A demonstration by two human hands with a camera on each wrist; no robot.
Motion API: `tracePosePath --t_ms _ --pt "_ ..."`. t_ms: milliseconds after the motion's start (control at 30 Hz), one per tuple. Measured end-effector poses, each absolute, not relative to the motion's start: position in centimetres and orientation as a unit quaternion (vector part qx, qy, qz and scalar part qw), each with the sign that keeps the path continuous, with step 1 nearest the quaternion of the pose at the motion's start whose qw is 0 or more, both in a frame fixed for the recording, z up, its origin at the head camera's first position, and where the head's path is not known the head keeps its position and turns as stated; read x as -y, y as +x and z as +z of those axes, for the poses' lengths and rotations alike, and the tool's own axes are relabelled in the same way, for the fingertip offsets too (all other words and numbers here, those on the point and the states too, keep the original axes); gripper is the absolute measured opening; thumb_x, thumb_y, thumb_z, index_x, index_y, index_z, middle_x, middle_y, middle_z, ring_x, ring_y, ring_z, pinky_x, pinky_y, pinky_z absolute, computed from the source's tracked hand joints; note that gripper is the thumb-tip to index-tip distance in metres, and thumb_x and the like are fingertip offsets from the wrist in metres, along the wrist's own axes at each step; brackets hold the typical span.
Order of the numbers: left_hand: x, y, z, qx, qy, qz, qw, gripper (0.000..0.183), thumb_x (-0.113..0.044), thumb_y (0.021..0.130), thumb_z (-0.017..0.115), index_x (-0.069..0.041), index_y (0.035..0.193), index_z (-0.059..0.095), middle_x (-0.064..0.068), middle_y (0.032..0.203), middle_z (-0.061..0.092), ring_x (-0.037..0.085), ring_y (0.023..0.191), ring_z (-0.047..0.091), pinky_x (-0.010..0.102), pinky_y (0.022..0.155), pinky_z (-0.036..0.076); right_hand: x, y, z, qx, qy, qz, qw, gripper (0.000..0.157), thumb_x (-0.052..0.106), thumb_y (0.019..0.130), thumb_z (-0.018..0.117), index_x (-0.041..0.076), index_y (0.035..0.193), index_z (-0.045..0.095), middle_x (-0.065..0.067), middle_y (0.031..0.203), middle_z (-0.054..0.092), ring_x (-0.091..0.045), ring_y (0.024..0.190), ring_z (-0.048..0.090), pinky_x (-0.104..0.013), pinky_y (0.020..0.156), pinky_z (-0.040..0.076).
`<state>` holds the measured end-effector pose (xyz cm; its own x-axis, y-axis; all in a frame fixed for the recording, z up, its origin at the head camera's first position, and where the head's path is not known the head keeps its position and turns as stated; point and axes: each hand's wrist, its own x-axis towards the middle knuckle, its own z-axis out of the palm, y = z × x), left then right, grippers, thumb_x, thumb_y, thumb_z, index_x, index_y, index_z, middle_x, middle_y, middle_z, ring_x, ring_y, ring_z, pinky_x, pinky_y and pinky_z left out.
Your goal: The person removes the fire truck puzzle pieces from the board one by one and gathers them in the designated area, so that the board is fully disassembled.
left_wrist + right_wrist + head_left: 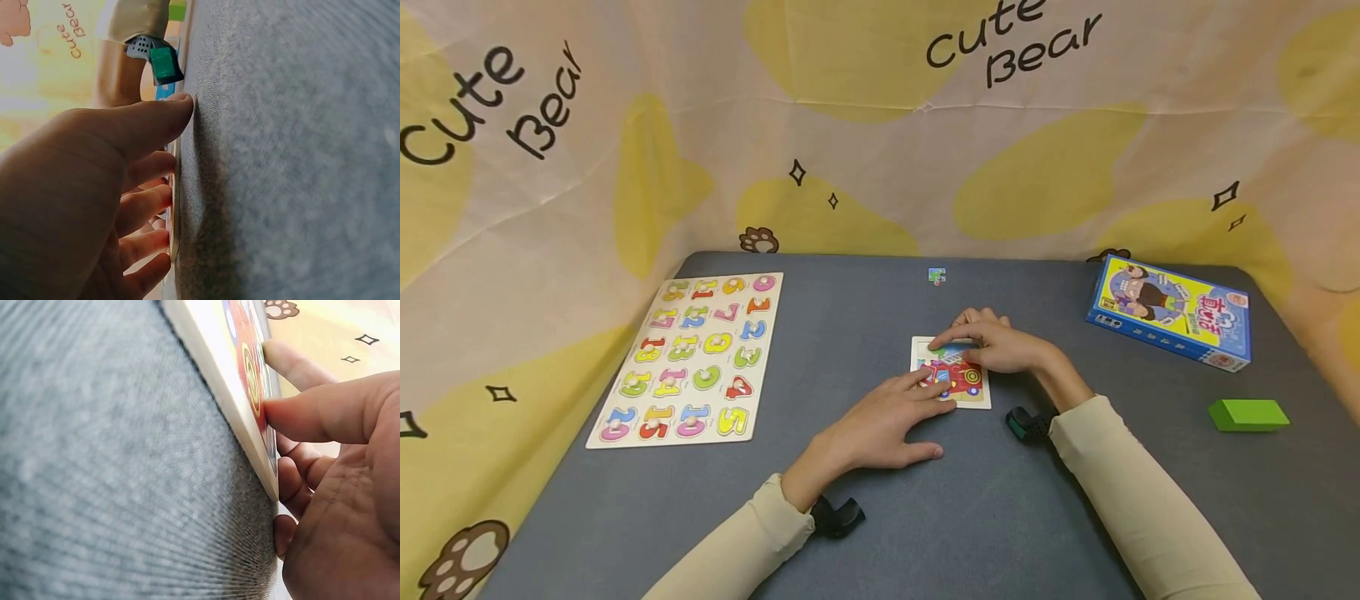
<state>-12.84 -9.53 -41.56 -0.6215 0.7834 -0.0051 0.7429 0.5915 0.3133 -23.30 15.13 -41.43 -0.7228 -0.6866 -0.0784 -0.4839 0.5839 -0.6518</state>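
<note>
A small jigsaw board (974, 398) with a red vehicle picture and a pale border lies flat on the table. My left hand (883, 419) rests on its left part with fingers spread, and the thumb lies off the board. From the upper right, my right hand (1003, 346) touches the picture with thumb and index finger set apart. In the right wrist view its thumb (312, 417) presses on the surface while other fingers bend beside the board's edge. Part of the picture is hidden under both hands. Beyond the board lies a loose puzzle piece (937, 275).
A number puzzle board (691, 358) lies on the left of the grey table (865, 325). On the right are a blue and yellow box (1172, 312) and a green block (1249, 415). A printed curtain (865, 150) hangs behind the table.
</note>
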Motion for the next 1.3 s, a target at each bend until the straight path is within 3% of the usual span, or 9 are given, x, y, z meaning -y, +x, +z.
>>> tracePosePath --t_ms 1300 --pt "9.50 -12.66 -41.67 -0.894 0.418 0.142 0.073 0.061 -0.047 0.094 0.068 -0.021 0.148 0.055 0.008 0.164 0.039 0.029 0.157 0.026 0.049 0.124 0.029 -15.05 -23.20 -41.59 -0.875 -0.324 -0.322 0.158 0.047 -0.001 0.090 0.058 0.026 0.125 0.073 -0.006 0.120 0.058 -0.026 0.104 0.040 -0.043 0.083 0.020"
